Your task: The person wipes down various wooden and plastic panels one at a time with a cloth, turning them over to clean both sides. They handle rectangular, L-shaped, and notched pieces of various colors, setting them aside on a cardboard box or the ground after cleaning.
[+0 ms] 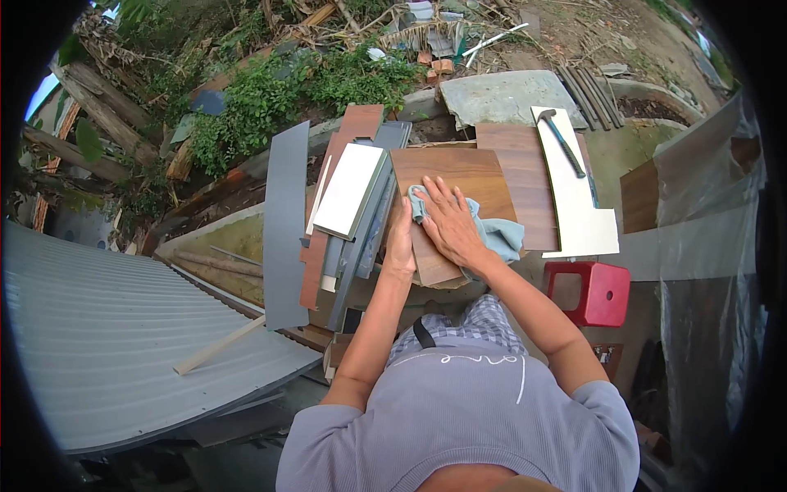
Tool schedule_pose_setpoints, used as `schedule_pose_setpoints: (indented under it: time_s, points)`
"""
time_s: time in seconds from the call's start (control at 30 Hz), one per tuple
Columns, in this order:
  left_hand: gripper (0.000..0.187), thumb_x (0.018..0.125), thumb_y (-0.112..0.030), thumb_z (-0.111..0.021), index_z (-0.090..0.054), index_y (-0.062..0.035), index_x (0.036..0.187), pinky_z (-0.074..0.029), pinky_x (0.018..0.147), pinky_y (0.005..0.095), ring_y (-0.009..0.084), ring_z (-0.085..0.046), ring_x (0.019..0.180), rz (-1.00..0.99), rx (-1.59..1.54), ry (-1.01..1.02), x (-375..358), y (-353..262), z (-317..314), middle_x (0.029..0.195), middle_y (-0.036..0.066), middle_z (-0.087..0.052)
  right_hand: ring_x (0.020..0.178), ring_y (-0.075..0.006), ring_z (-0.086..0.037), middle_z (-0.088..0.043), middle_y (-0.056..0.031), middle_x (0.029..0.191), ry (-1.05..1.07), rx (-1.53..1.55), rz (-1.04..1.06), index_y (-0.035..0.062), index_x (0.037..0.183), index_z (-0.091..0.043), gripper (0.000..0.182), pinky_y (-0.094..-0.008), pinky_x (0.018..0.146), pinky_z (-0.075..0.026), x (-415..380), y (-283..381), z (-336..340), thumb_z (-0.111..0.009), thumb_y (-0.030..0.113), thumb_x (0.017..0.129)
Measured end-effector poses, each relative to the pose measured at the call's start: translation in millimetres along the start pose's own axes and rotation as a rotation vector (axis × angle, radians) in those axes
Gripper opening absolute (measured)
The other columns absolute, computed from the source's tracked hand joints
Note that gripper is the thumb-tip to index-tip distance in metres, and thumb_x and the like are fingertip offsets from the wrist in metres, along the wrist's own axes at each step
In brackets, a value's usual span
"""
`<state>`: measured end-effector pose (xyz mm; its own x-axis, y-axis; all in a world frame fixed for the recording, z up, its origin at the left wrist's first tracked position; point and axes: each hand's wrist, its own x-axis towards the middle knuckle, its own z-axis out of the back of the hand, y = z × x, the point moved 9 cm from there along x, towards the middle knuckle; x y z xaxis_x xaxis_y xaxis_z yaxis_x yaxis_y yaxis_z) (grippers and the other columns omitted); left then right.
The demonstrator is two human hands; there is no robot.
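A brown wood-grain board [484, 182] lies in front of me, its grain running across the face. My right hand [451, 225] presses a light blue cloth [500, 238] onto it, fingers stretched over the fabric. Part of the cloth is bunched by the fingertips, and the rest spreads out to the right of the hand. At the board's left edge, my left hand [400, 242] holds the side, with the fingers pointing up along it. Whatever lies under that palm is hidden.
Left of the board are stacked panels, a white one [350, 190] on top, and a long grey panel [284, 238]. A hammer [562, 146] rests on a white board [578, 225] to the right. Nearby stand a red stool [607, 293] and a corrugated metal sheet [123, 328].
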<state>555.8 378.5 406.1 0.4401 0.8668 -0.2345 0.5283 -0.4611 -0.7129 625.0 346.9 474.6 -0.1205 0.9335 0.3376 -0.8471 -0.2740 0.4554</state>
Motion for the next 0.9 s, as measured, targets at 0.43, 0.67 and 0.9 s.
schedule_pose_setpoints:
  time_s: [0.43, 0.67, 0.9]
  points:
    - [0.052, 0.091, -0.038, -0.046, -0.036, -0.0040, 0.130, -0.042, 0.091, 0.0334, 0.0190, -0.048, 0.111, -0.085, -0.024, -0.074, -43, -26, 32, 0.124, 0.010, -0.046, 0.110, -0.0423, -0.045, -0.045, -0.0256, 0.123, -0.113, 0.205, -0.560, 0.0090, 0.130, -0.036, 0.046, -0.0460, 0.090, -0.037, -36, -149, -44, -0.031, 0.036, 0.094]
    - [0.050, 0.092, -0.035, -0.047, -0.035, -0.0052, 0.130, -0.041, 0.092, 0.0368, 0.0208, -0.046, 0.113, -0.228, -0.181, -0.293, -30, -23, 127, 0.125, 0.010, -0.044, 0.089, -0.0403, -0.055, -0.058, -0.0280, 0.092, 0.104, 0.405, -0.821, -0.0038, 0.100, -0.056, 0.053, -0.0416, 0.079, -0.040, -170, -174, -96, -0.032, 0.043, 0.093]
    - [0.046, 0.094, -0.030, -0.043, -0.030, -0.0097, 0.132, -0.041, 0.094, 0.0449, 0.0273, -0.043, 0.118, -0.475, -0.398, -0.555, 35, -5, 273, 0.130, 0.011, -0.040, 0.070, -0.0179, -0.043, -0.048, -0.0103, 0.072, -0.032, 0.513, -0.956, -0.0055, 0.086, -0.052, 0.053, -0.0331, 0.068, -0.039, -253, -186, -53, -0.036, 0.044, 0.093]
